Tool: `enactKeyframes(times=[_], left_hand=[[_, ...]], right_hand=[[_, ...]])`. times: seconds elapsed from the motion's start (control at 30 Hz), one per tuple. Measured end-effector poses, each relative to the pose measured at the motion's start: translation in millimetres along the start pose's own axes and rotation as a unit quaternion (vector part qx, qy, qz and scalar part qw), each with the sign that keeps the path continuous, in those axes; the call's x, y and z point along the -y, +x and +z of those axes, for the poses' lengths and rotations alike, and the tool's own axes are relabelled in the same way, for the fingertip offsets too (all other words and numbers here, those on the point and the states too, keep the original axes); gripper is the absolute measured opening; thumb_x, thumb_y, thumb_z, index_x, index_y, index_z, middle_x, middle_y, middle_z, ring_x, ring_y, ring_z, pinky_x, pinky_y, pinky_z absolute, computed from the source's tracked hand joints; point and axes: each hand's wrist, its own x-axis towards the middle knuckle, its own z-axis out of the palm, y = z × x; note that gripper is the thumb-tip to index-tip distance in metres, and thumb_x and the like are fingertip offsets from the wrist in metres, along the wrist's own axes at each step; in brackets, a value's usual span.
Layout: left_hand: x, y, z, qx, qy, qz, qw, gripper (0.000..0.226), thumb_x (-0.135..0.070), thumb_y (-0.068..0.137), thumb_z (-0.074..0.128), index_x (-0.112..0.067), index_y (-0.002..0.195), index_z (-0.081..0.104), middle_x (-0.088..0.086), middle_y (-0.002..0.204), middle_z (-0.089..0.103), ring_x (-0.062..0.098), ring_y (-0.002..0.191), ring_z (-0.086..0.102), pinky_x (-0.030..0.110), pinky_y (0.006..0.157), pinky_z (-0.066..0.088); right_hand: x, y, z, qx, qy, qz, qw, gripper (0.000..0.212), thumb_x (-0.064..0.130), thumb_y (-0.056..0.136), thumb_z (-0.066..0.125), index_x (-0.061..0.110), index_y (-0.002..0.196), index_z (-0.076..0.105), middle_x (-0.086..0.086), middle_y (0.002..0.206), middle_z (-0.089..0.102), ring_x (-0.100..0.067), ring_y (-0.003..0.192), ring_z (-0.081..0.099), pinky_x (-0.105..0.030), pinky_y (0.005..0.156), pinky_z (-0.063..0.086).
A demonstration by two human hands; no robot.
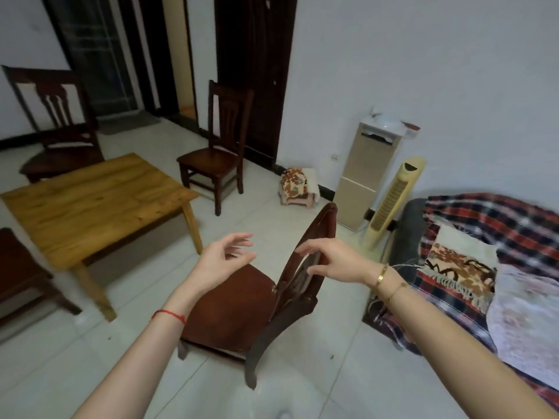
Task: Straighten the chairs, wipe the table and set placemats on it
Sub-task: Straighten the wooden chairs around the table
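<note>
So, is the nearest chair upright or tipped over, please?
Upright: the chair stands on its legs on the floor, seat facing up.

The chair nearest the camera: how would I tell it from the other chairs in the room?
Start at the light wooden table; dark chairs stand around it. This chair is the one off its near right corner, beside the red plaid blanket. Alone among them, it sits between the person's left hand and right hand.

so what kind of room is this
Probably a home living-dining room: a low wooden table with dark wooden chairs around it, a sofa draped in a plaid blanket, and a tower fan by the wall.
</note>
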Motion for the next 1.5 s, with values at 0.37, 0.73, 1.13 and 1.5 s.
enactKeyframes(times=[0.37,0.73,1.13,1.5], left_hand=[[-36,96,63,-0.118,0.027,-0.031,0.992,0.054,-0.028,0.083,0.078,-0.026,0.134,0.058,-0.012,0.124,0.065,0.000,0.115,0.059,0.033,0.104,0.047],[-64,88,147,-0.287,0.055,-0.133,0.947,0.065,-0.039,0.080,0.079,-0.035,0.139,0.051,-0.017,0.131,0.060,-0.004,0.121,0.054,0.032,0.108,0.044],[-65,67,290,-0.316,0.119,-0.269,0.902,0.084,-0.041,0.073,0.085,-0.028,0.145,0.044,-0.002,0.138,0.057,0.012,0.129,0.051,0.023,0.104,0.038],[-20,110,302,-0.201,0.313,-0.343,0.863,0.097,-0.054,0.070,0.079,-0.030,0.151,0.031,-0.003,0.153,0.043,0.021,0.140,0.040,0.044,0.112,0.039]], right_hand=[[-119,120,-63,0.070,0.061,-0.122,0.988,0.065,0.040,0.080,0.076,0.030,0.138,0.046,0.013,0.124,0.060,-0.003,0.117,0.052,-0.028,0.104,0.040],[-173,189,-79,0.197,0.025,-0.296,0.934,0.078,0.048,0.075,0.078,0.033,0.142,0.040,0.013,0.129,0.055,-0.004,0.120,0.048,-0.032,0.107,0.039],[-238,143,-40,0.281,-0.067,-0.401,0.869,0.090,0.050,0.073,0.079,0.029,0.148,0.031,0.002,0.144,0.046,-0.015,0.133,0.041,-0.029,0.107,0.036],[-277,183,-15,0.197,-0.214,-0.451,0.844,0.089,0.054,0.074,0.075,0.025,0.147,0.033,-0.001,0.143,0.048,-0.023,0.131,0.043,-0.042,0.108,0.037]])
